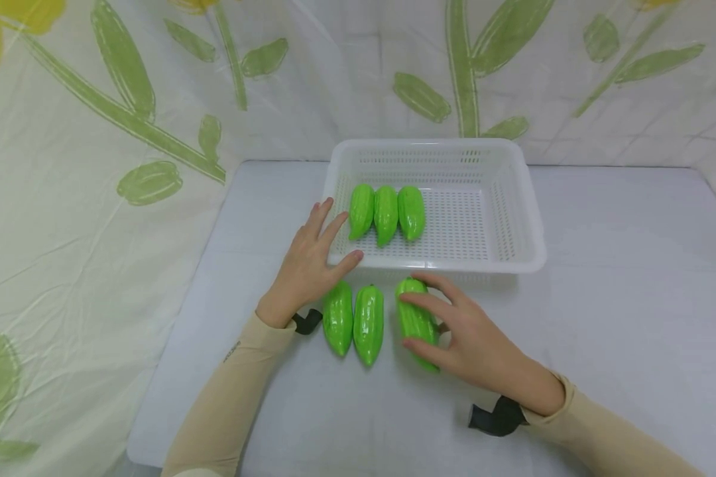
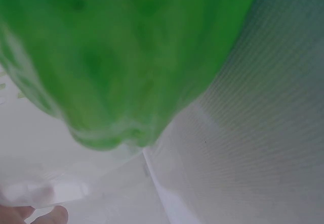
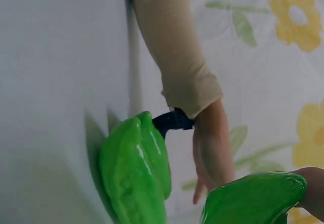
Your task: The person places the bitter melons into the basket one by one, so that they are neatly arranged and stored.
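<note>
My right hand [image 1: 477, 338] grips a glossy green ridged fruit [image 1: 416, 321], elongated with a tapering end, in front of the basket. In the right wrist view, this fruit [image 3: 248, 196] shows at the bottom with a fingertip at its end. My left hand [image 1: 304, 265] spreads its fingers over the front left corner of a white plastic basket [image 1: 528, 248]. Below that hand, two similar fruits [image 1: 368, 324] lie side by side on the table; the left one [image 1: 338, 324] is partly behind the thumb. Inside the basket, three more fruits [image 1: 386, 212] form a row at the left.
A white-covered table [image 1: 620, 285] carries everything. Behind it and at the left hangs a pale sheet [image 1: 346, 73] printed with flowers and leaves. Dark wrist mounts [image 1: 498, 416] sit under both wrists, close to the tabletop.
</note>
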Demonstrator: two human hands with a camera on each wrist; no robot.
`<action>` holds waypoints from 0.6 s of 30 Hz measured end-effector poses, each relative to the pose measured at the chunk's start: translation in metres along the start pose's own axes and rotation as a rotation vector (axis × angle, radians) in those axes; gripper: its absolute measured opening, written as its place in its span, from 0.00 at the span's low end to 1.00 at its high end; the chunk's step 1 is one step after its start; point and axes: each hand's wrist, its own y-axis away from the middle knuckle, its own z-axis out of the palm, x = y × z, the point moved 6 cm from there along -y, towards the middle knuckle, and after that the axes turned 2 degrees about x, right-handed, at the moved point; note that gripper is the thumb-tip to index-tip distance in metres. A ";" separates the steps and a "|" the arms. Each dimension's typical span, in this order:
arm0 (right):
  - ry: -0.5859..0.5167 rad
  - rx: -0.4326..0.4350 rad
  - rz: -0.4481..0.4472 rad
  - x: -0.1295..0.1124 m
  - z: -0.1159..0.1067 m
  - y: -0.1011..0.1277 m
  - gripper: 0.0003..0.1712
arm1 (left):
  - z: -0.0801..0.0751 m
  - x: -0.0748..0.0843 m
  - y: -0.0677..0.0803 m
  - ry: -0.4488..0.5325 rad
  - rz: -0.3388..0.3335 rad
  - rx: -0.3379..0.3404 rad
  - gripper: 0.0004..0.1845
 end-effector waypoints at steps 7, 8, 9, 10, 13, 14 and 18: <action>-0.056 0.044 0.014 0.001 -0.015 -0.004 0.37 | 0.001 0.001 -0.001 0.016 0.006 -0.002 0.53; -0.059 0.051 0.016 0.002 -0.017 -0.004 0.37 | 0.001 0.001 -0.001 0.016 0.006 -0.003 0.51; -0.059 0.058 0.017 0.002 -0.019 -0.005 0.37 | 0.001 0.001 -0.001 0.016 0.006 -0.004 0.50; -0.058 0.065 0.019 0.003 -0.021 -0.006 0.37 | 0.001 0.001 -0.001 0.015 0.005 -0.006 0.48; -0.055 0.087 0.019 0.005 -0.029 -0.011 0.37 | 0.000 0.001 -0.001 0.016 0.003 -0.009 0.44; -0.048 0.097 0.016 0.005 -0.032 -0.013 0.36 | 0.000 0.001 -0.001 0.015 0.001 -0.010 0.43; -0.002 0.148 0.004 0.010 -0.048 -0.028 0.35 | 0.000 0.001 -0.001 0.013 -0.004 -0.012 0.42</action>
